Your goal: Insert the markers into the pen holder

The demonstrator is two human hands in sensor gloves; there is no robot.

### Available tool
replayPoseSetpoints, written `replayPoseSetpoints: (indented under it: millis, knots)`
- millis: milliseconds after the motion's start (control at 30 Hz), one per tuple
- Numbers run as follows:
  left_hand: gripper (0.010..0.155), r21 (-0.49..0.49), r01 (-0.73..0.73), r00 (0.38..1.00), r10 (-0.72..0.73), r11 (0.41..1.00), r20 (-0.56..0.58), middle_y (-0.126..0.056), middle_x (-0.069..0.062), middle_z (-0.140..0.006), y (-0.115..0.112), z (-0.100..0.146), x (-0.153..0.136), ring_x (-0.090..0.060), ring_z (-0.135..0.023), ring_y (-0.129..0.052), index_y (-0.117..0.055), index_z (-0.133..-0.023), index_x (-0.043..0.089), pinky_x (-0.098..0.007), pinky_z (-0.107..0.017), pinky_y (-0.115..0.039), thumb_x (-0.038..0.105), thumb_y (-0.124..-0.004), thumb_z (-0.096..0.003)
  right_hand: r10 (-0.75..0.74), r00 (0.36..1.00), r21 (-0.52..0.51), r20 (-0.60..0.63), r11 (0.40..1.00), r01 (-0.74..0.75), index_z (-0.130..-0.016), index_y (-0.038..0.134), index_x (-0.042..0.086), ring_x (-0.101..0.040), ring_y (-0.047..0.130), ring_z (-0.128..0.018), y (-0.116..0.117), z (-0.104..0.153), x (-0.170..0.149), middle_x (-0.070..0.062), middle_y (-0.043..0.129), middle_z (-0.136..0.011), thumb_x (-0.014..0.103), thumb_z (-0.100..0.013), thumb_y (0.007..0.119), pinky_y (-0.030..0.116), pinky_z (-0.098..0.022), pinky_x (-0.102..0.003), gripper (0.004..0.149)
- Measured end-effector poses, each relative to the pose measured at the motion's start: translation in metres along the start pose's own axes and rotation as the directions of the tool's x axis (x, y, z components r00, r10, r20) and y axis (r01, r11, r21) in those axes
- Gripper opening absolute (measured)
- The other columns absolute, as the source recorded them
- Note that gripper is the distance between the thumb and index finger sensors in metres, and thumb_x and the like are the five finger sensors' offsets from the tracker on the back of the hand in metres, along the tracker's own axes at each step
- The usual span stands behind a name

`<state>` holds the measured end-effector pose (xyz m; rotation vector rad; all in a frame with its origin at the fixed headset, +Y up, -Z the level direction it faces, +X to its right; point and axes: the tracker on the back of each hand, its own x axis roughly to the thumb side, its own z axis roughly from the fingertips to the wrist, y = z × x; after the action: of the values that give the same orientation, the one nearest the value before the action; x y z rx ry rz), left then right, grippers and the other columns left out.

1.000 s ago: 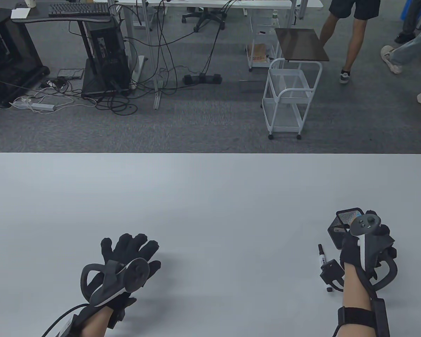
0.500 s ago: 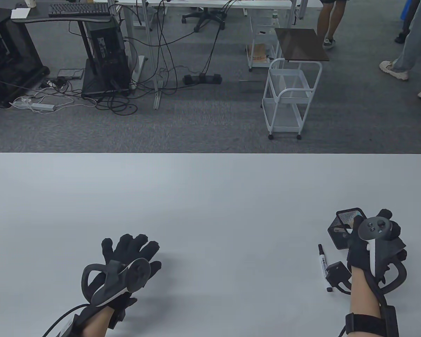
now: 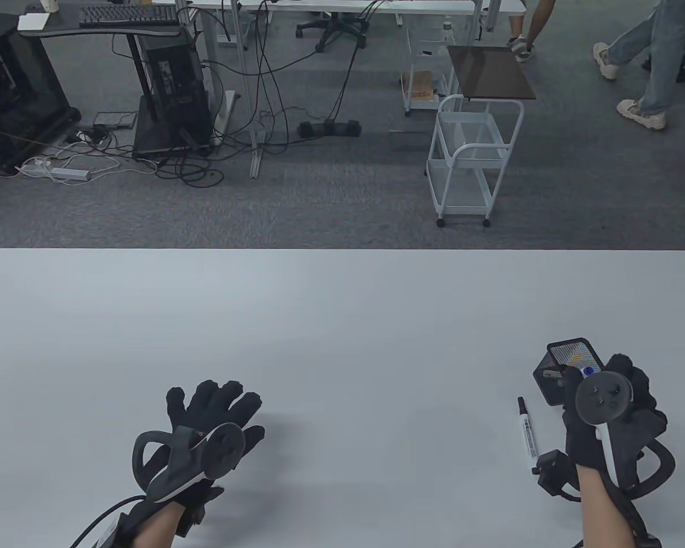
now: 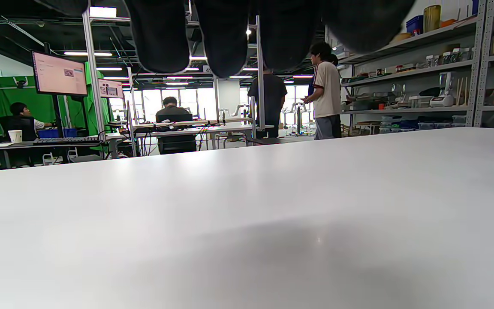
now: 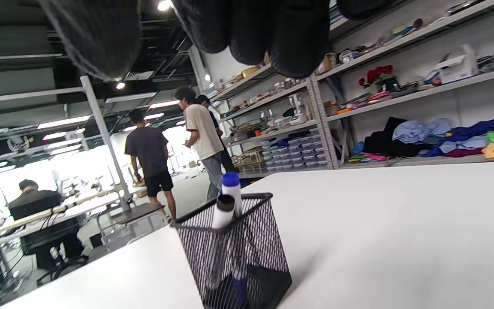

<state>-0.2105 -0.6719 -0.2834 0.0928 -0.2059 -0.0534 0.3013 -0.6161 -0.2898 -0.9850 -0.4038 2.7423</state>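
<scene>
Nearest us, the left hand (image 3: 208, 419) lies flat on the white table (image 3: 342, 319), palm down and fingers spread, holding nothing; in the left wrist view its fingertips (image 4: 225, 38) hang over bare tabletop. The right hand (image 3: 611, 422) is raised at the table's right side, just on the near side of the pen holder (image 3: 565, 371), its tracker facing up. We cannot tell how its fingers are set: in the right wrist view the fingertips (image 5: 251, 30) hang together above the holder (image 5: 238, 253), touching no marker.

One black-capped marker (image 3: 527, 432) lies flat on the table just left of the right hand, apart from the holder. The black mesh holder stands upright near the right edge; in the right wrist view, two markers stand in it, one blue-capped (image 5: 231, 189) and one black-capped (image 5: 224, 211), leaning against its near rim.

Beyond the hands the table runs open to its far edge and to the left. Past that edge stand a white wire cart (image 3: 471, 162), desks with trailing cables (image 3: 262, 85), and people walking at the upper right (image 3: 633, 68).
</scene>
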Motion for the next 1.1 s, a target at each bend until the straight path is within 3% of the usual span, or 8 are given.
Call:
replayPoseSetpoints:
  millis: [400, 567, 700, 1100]
  knots:
    - [0.06, 0.003, 0.0, 1.0, 0.0, 1.0, 0.012, -0.059, 0.006, -0.127, -0.001, 0.001, 0.002, -0.04, -0.122, -0.06, -0.06, -0.112, 0.047, -0.076, -0.083, -0.038, 0.064, -0.064, -0.0557, 0.086, 0.995, 0.223, 0.047, 0.97, -0.094, -0.114, 0.053, 0.005, -0.049, 0.068, -0.102, 0.047, 0.018, -0.006, -0.026, 0.056, -0.114, 0.05, -0.057, 0.076, 0.043, -0.074, -0.068, 0.076]
    - [0.06, 0.006, 0.003, 1.0, -0.003, 1.0, 0.015, -0.059, 0.006, -0.127, -0.001, 0.002, 0.003, -0.04, -0.122, -0.06, -0.06, -0.112, 0.047, -0.076, -0.082, -0.038, 0.064, -0.064, -0.0557, 0.128, 0.991, 0.304, 0.048, 0.943, -0.137, -0.112, 0.056, 0.004, -0.048, 0.072, -0.099, 0.072, 0.02, -0.008, -0.026, 0.06, -0.112, 0.048, -0.056, 0.078, 0.045, -0.074, -0.067, 0.075]
    - [0.06, 0.004, 0.004, 1.0, -0.004, 1.0, 0.015, -0.059, 0.005, -0.127, -0.002, 0.002, 0.003, -0.04, -0.121, -0.06, -0.06, -0.112, 0.046, -0.076, -0.082, -0.038, 0.064, -0.064, -0.0557, 0.144, 0.989, 0.425, 0.034, 0.893, -0.145, -0.112, 0.054, 0.001, -0.051, 0.071, -0.098, 0.089, 0.019, -0.008, -0.029, 0.058, -0.111, 0.047, -0.055, 0.08, 0.045, -0.072, -0.069, 0.078]
    - [0.06, 0.007, 0.003, 1.0, -0.003, 1.0, 0.013, -0.059, 0.006, -0.127, -0.002, 0.002, 0.003, -0.04, -0.122, -0.06, -0.06, -0.112, 0.047, -0.076, -0.082, -0.038, 0.064, -0.064, -0.0556, 0.293, 0.956, 0.497, 0.013, 0.828, -0.26, -0.11, 0.058, -0.001, -0.051, 0.076, -0.091, 0.131, 0.022, -0.01, -0.032, 0.062, -0.107, 0.042, -0.054, 0.083, 0.049, -0.068, -0.071, 0.075]
